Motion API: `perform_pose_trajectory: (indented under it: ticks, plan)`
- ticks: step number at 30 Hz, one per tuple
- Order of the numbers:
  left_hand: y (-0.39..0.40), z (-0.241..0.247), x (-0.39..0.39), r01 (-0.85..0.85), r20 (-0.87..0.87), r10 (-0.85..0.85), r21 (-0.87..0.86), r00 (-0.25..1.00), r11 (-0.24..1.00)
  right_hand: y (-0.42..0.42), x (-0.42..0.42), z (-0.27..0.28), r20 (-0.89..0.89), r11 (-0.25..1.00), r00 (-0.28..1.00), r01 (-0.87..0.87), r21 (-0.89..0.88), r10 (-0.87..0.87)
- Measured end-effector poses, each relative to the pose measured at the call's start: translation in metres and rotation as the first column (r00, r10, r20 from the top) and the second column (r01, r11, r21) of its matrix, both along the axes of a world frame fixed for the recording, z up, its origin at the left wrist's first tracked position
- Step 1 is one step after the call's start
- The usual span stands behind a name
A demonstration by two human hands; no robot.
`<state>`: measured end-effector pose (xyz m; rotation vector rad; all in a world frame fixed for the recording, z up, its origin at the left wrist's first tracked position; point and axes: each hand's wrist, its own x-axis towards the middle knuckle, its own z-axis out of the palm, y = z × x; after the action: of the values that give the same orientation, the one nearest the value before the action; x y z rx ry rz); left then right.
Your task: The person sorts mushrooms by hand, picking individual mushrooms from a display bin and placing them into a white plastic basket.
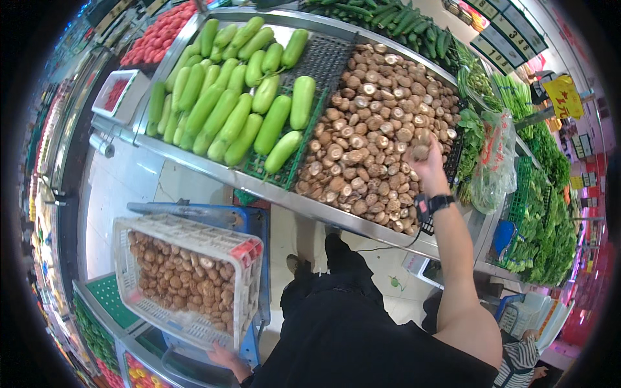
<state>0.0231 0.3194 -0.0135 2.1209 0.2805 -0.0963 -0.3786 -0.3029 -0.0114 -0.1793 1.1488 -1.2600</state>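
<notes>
My right hand [429,165] is over the near right part of a heap of shiitake mushrooms [368,140] on a metal-edged produce stand. Its fingers are around a brown mushroom [421,149]; a dark band circles the wrist. At the lower left, my left hand [227,360] grips the near rim of a white plastic crate [187,228]. More shiitake mushrooms [187,283] lie inside the crate, with part of its bottom bare. The crate looks tilted and rests over a blue cart [264,286]. The fingertips of my left hand are partly hidden at the rim.
Light green gourds [228,111] fill the stand's left side, beside a black mesh tray [318,60]. Cucumbers [402,22] lie beyond. A clear plastic bag [495,165] hangs at the right near leafy greens [543,228]. A metal rail [271,194] edges the stand. Another person [519,361] is at lower right.
</notes>
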Motion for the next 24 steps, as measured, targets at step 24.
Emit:
perform_pose_trajectory:
  ticks: [24]
  plan:
    - [0.029, -0.032, 0.013, 0.029, -0.009, -0.030, -0.062, 1.000, 0.998, 0.040, 0.106, 0.031, -0.853, 0.462, 0.351, -0.874, -0.150, 0.387]
